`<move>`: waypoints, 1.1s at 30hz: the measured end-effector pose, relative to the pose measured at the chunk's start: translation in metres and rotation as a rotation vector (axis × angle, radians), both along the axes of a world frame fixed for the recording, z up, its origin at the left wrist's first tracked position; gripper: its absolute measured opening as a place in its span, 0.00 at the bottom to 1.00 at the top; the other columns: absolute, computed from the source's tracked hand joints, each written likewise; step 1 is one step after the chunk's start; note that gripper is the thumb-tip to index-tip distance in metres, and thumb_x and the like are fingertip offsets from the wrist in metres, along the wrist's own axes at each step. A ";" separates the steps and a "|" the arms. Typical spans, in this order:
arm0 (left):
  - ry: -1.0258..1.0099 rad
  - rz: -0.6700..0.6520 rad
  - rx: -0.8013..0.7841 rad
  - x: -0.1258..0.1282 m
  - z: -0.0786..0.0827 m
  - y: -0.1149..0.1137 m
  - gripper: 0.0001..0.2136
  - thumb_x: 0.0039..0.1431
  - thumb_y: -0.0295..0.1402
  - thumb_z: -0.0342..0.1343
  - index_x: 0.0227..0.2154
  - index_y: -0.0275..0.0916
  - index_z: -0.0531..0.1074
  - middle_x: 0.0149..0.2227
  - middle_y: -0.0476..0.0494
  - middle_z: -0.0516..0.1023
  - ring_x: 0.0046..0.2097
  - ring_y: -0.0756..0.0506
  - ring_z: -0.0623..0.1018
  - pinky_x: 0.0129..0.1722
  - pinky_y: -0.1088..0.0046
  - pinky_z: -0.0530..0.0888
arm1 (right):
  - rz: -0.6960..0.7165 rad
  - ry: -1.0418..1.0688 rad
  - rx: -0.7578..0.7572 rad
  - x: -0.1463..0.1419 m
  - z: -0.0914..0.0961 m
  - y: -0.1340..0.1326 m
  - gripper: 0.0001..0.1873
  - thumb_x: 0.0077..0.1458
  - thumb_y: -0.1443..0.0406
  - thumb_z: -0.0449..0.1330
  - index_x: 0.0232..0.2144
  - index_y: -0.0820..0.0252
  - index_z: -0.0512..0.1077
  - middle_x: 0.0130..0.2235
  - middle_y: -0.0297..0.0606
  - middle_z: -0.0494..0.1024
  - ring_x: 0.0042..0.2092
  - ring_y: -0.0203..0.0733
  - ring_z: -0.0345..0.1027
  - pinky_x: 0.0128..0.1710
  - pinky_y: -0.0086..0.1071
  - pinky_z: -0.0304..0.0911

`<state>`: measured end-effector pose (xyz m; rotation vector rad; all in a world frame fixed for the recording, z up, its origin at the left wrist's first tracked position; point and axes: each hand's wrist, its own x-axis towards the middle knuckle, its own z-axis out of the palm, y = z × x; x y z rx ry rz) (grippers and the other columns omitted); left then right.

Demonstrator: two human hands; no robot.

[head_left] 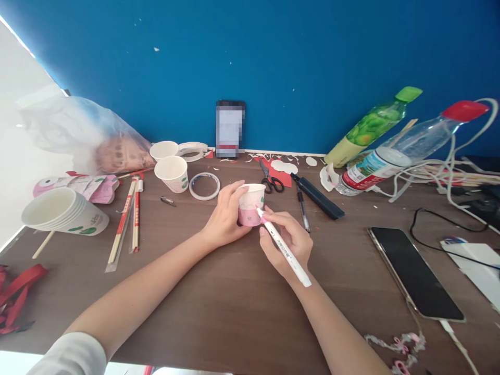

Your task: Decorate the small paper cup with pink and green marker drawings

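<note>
My left hand (pixel 224 213) is wrapped round the left side of a small paper cup (pixel 252 204), which stands upright on the brown table. The cup's lower part is coloured pink; its upper part is white with a green print. Between the fingers of my right hand (pixel 291 239) is a white marker pen (pixel 287 252), held slantwise. Its pink tip meets the cup's right side near the top of the coloured band. Part of the cup's left side is hidden behind my left fingers.
Behind the cup lie black scissors (pixel 273 182), red paper and white scraps. Tape rolls (pixel 204 186), two paper cups (pixel 172 174) and wrapped chopsticks (pixel 123 221) are leftward, beside stacked cups (pixel 64 211). Rightward are a black pen (pixel 303 209), bottles (pixel 367 127) and a phone (pixel 416 273).
</note>
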<state>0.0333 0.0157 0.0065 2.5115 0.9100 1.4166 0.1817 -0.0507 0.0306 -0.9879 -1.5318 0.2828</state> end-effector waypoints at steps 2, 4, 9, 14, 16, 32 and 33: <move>0.027 0.041 0.005 0.000 0.000 -0.001 0.35 0.54 0.35 0.60 0.62 0.43 0.49 0.57 0.31 0.59 0.58 0.33 0.64 0.56 0.48 0.66 | -0.016 0.004 0.004 -0.001 0.001 0.000 0.12 0.51 0.73 0.60 0.37 0.54 0.74 0.37 0.38 0.81 0.39 0.44 0.78 0.51 0.49 0.72; 0.044 0.064 0.022 0.000 0.000 -0.002 0.33 0.54 0.34 0.60 0.61 0.44 0.52 0.55 0.33 0.59 0.58 0.34 0.64 0.56 0.49 0.66 | -0.045 0.017 -0.019 -0.003 0.000 -0.001 0.12 0.51 0.73 0.60 0.37 0.54 0.74 0.38 0.38 0.82 0.39 0.44 0.78 0.51 0.48 0.72; 0.044 0.046 0.073 0.001 -0.001 -0.003 0.33 0.54 0.30 0.58 0.62 0.43 0.53 0.53 0.35 0.58 0.57 0.36 0.64 0.58 0.49 0.65 | -0.038 0.009 -0.036 -0.003 -0.002 -0.001 0.12 0.50 0.73 0.61 0.36 0.54 0.74 0.40 0.41 0.82 0.45 0.48 0.78 0.48 0.47 0.73; 0.055 0.038 0.080 0.001 -0.001 -0.002 0.34 0.55 0.30 0.58 0.63 0.46 0.50 0.53 0.36 0.58 0.56 0.36 0.64 0.58 0.46 0.65 | -0.045 0.000 -0.051 -0.001 -0.004 0.000 0.12 0.50 0.73 0.60 0.37 0.54 0.74 0.42 0.40 0.82 0.45 0.48 0.77 0.47 0.46 0.74; 0.066 0.044 0.086 0.001 -0.001 -0.002 0.35 0.55 0.30 0.58 0.63 0.46 0.49 0.52 0.36 0.58 0.56 0.37 0.65 0.58 0.45 0.65 | -0.047 -0.008 -0.052 -0.001 -0.005 0.001 0.12 0.50 0.73 0.60 0.37 0.54 0.74 0.42 0.40 0.82 0.45 0.47 0.77 0.47 0.46 0.74; 0.068 0.049 0.101 0.001 -0.001 -0.001 0.34 0.54 0.30 0.60 0.62 0.43 0.52 0.51 0.36 0.58 0.55 0.38 0.64 0.59 0.47 0.66 | -0.149 -0.014 -0.079 -0.004 -0.003 0.001 0.09 0.53 0.70 0.60 0.37 0.53 0.74 0.39 0.39 0.81 0.40 0.44 0.77 0.44 0.42 0.74; 0.067 0.049 0.100 0.000 -0.001 -0.001 0.34 0.54 0.30 0.60 0.62 0.43 0.52 0.52 0.36 0.58 0.55 0.38 0.64 0.59 0.47 0.66 | -0.151 -0.013 -0.078 -0.004 -0.003 0.001 0.09 0.53 0.70 0.60 0.37 0.53 0.74 0.39 0.38 0.81 0.40 0.43 0.77 0.44 0.41 0.74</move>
